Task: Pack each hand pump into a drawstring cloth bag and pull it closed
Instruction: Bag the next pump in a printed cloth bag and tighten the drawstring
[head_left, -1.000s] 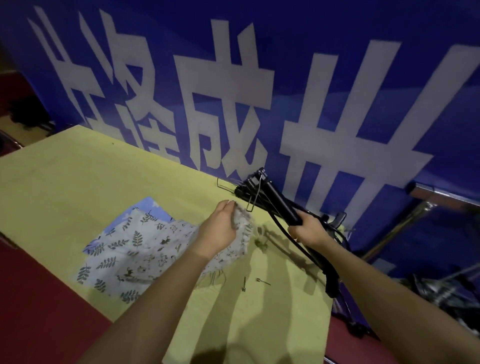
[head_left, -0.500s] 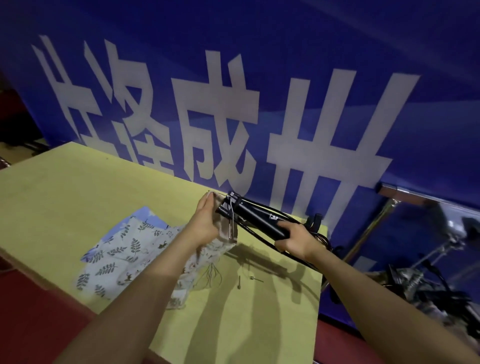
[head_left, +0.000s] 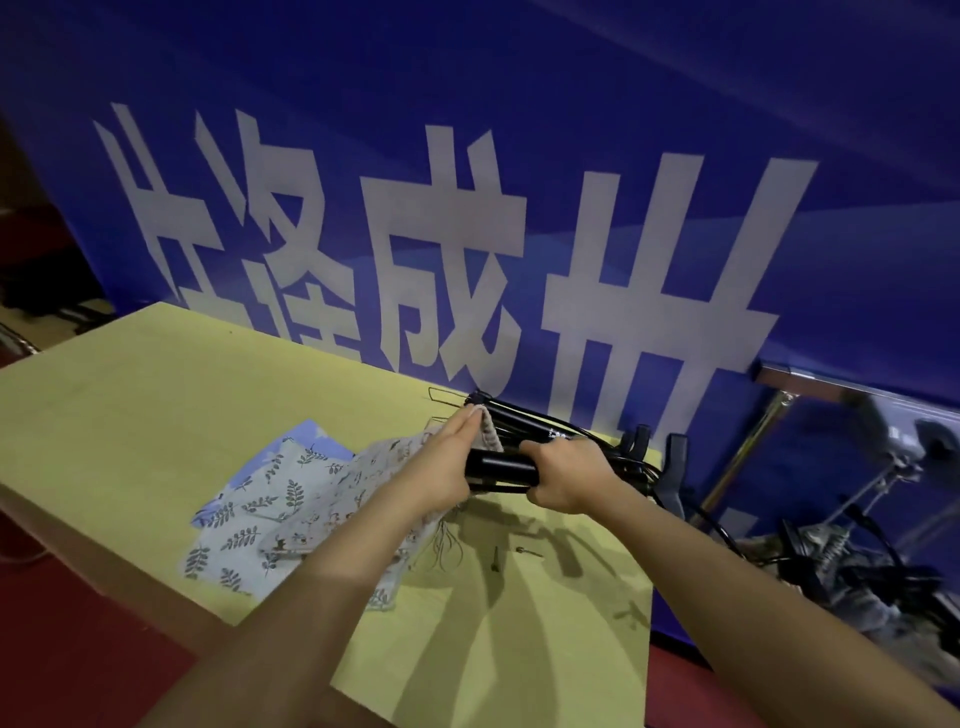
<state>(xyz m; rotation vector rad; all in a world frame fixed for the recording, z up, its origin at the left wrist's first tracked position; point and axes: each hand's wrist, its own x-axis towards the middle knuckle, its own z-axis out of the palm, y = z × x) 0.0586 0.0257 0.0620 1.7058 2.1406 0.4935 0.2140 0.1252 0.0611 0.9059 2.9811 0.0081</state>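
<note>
gripping the black pump (head_left: 501, 466), right hand (head_left: 563, 475) meets left hand (head_left: 441, 467) pinching the bag (head_left: 363, 483).

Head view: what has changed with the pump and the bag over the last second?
The right hand, gripping the black pump throughout, swung it from pointing up and away to lying level, its end now at the mouth of the patterned bag. The left hand lifted the bag's mouth off the table to meet it. The other cloth bags and small metal bits stayed put.
</note>
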